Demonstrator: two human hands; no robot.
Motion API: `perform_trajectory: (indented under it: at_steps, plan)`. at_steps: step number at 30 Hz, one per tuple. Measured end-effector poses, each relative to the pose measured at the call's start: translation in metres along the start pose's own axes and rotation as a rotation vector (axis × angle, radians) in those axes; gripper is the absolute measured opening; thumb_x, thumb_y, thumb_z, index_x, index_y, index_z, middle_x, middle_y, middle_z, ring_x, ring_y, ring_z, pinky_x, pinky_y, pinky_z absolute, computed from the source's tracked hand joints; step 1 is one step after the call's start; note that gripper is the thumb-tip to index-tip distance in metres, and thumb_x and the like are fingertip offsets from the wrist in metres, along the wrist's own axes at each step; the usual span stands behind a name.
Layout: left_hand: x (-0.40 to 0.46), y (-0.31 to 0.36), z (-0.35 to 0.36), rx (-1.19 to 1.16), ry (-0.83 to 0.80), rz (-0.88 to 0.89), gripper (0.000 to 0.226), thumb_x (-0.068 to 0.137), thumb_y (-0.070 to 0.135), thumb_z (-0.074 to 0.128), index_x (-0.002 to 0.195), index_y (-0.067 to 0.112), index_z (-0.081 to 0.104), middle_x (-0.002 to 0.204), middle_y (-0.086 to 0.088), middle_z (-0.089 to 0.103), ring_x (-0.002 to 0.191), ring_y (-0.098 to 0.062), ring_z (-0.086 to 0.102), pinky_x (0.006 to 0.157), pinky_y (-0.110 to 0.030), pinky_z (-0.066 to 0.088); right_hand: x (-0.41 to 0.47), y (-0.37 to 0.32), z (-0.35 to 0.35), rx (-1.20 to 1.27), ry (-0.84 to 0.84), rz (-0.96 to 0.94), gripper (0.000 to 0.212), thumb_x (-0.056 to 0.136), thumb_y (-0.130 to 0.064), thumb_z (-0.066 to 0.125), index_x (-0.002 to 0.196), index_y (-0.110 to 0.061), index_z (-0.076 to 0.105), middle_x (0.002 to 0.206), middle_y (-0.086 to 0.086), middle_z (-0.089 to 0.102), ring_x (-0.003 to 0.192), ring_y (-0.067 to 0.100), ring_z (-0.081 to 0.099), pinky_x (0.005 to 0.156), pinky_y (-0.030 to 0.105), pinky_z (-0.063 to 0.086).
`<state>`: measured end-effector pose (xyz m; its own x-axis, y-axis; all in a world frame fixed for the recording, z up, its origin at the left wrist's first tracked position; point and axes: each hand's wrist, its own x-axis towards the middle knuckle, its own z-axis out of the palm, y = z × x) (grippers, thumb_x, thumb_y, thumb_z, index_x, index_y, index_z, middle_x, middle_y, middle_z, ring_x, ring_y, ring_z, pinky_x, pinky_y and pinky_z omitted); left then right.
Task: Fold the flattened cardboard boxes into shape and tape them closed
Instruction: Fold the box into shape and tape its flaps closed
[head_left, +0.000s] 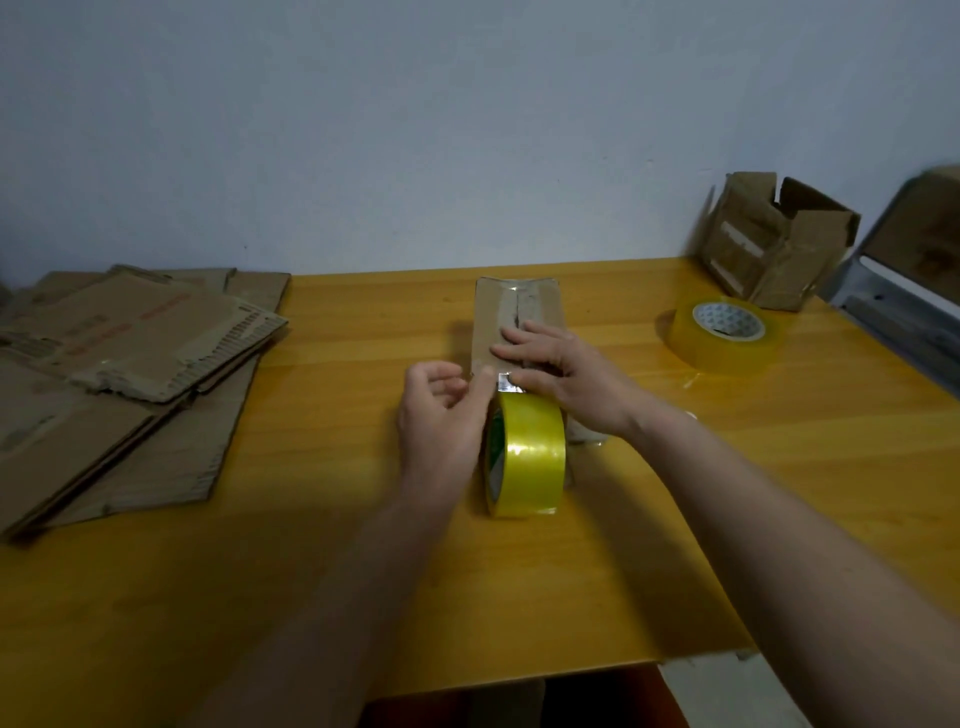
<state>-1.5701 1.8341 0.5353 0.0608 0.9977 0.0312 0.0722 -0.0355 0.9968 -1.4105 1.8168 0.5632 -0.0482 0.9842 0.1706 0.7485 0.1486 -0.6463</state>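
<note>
The small brown cardboard box (511, 325), shiny clear tape along its top seam, lies near the tabletop's (363, 545) far edge. The right hand (558, 366) presses it with flat fingers; the left hand (441, 415) pinches tape by the upright yellow tape roll (527, 457). Flattened brown cardboard sheets (130, 364) cover the left edge.

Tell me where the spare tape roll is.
In the head view, the spare tape roll lies flat on the table, far right, just in front of the folded box.
</note>
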Motion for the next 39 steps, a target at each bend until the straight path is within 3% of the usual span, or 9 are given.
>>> perform_trajectory:
  at_steps: [5,10,13,16,20,24,30,33,39]
  plan:
    - [-0.020,0.003,0.006,-0.190,-0.353,-0.404,0.069,0.076,0.030,0.081,0.133,0.019,0.044,0.123,-0.008,0.060,0.104,-0.024,0.065,0.090,-0.047,0.054,0.006,0.006,0.005,0.097,0.031,0.027,0.038,0.094,-0.013,0.056,0.132,-0.014,0.055,0.149,-0.001,0.040,0.142,0.012,0.022,0.118,0.030,0.015]
    - [-0.022,0.005,0.002,-0.306,-0.355,-0.578,0.060,0.083,0.021,0.074,0.136,0.017,0.048,0.122,-0.009,0.062,0.093,-0.020,0.067,0.064,-0.033,0.057,0.012,0.010,0.003,0.066,0.013,0.019,0.037,0.094,-0.014,0.056,0.132,-0.014,0.056,0.148,-0.001,0.041,0.142,0.014,0.022,0.114,0.025,0.013]
    - [-0.015,0.006,-0.001,-0.099,-0.396,-0.490,0.045,0.082,0.028,0.076,0.123,0.018,0.059,0.106,-0.005,0.068,0.092,-0.019,0.068,0.080,-0.038,0.059,0.011,0.010,0.004,0.053,0.026,0.028,0.037,0.095,-0.015,0.055,0.132,-0.016,0.055,0.148,-0.002,0.041,0.142,0.014,0.022,0.118,0.034,0.014]
    - [-0.009,0.013,0.004,-0.053,-0.364,-0.388,0.048,0.078,0.018,0.080,0.122,0.016,0.061,0.119,-0.003,0.063,0.109,-0.022,0.062,0.100,-0.043,0.049,0.011,0.009,0.003,0.030,0.024,0.025,0.037,0.096,-0.015,0.053,0.133,-0.016,0.054,0.149,-0.002,0.040,0.143,0.014,0.021,0.118,0.033,0.013]
    - [-0.007,0.008,0.019,-0.165,-0.246,-0.390,0.037,0.076,0.008,0.079,0.111,0.010,0.067,0.095,-0.005,0.071,0.090,-0.022,0.068,0.086,-0.038,0.055,0.005,0.003,-0.005,0.163,0.111,0.014,0.036,0.099,-0.004,0.044,0.134,-0.010,0.053,0.147,0.000,0.041,0.141,0.011,0.026,0.114,0.023,0.018]
    - [-0.006,0.003,0.027,-0.139,-0.192,-0.405,0.025,0.080,0.012,0.076,0.103,0.015,0.067,0.100,-0.007,0.070,0.093,-0.023,0.067,0.083,-0.037,0.056,-0.018,0.021,-0.023,0.134,0.355,0.148,0.037,0.099,-0.001,0.040,0.129,-0.011,0.058,0.137,0.004,0.054,0.129,0.017,0.046,0.102,0.021,0.034]
    - [-0.002,0.000,0.033,-0.179,-0.151,-0.424,0.015,0.082,0.005,0.071,0.089,0.016,0.063,0.085,-0.006,0.069,0.077,-0.019,0.066,0.063,-0.027,0.052,-0.058,0.085,-0.037,-0.216,0.175,0.652,0.055,0.085,0.010,0.049,0.131,-0.019,0.057,0.137,0.013,0.052,0.121,0.029,0.051,0.082,0.033,0.046]
    - [-0.004,0.001,0.034,-0.175,-0.172,-0.412,0.020,0.076,0.005,0.075,0.090,0.015,0.064,0.081,-0.007,0.070,0.073,-0.019,0.066,0.061,-0.027,0.051,-0.071,0.104,-0.032,-0.300,0.050,0.678,0.047,0.090,0.004,0.043,0.129,-0.018,0.058,0.136,0.013,0.053,0.123,0.031,0.049,0.092,0.036,0.044]
    - [-0.002,0.001,0.035,-0.165,-0.184,-0.407,0.014,0.082,0.004,0.071,0.090,0.014,0.065,0.079,-0.007,0.070,0.074,-0.020,0.066,0.076,-0.034,0.055,-0.072,0.108,-0.031,-0.263,0.200,0.682,0.024,0.091,-0.010,0.058,0.113,-0.010,0.067,0.123,0.014,0.058,0.111,0.030,0.055,0.087,0.035,0.045]
